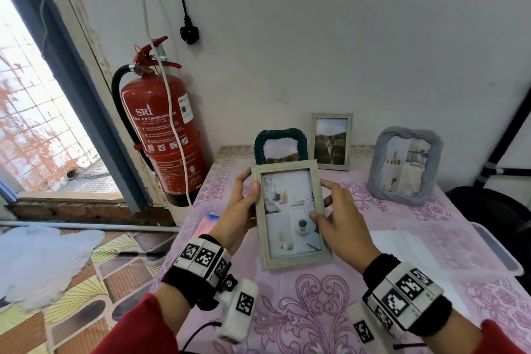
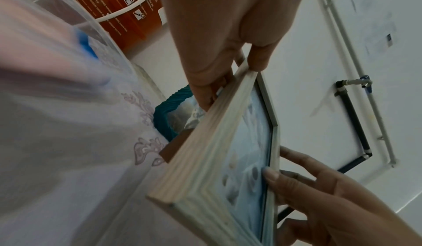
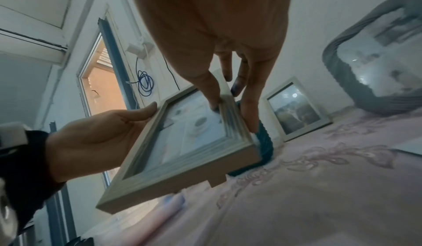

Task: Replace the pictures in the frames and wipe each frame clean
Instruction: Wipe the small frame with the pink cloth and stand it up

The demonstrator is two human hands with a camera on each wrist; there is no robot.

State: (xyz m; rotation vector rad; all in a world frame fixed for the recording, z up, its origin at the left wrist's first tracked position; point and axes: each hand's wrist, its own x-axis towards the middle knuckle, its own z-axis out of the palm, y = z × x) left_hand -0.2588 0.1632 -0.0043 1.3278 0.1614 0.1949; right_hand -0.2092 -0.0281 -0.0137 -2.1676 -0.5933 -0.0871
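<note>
We grip the wooden frame [image 1: 291, 215] by its side rails, left hand [image 1: 240, 210] and right hand [image 1: 340, 227]; light, rigid, its glazing looks fragile.

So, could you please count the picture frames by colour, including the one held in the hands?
Pale wood frames: 2, the one held by the left hand and right hand and one standing by the wall
Dark green frame: 1
Grey frame: 1
Total: 4
</note>
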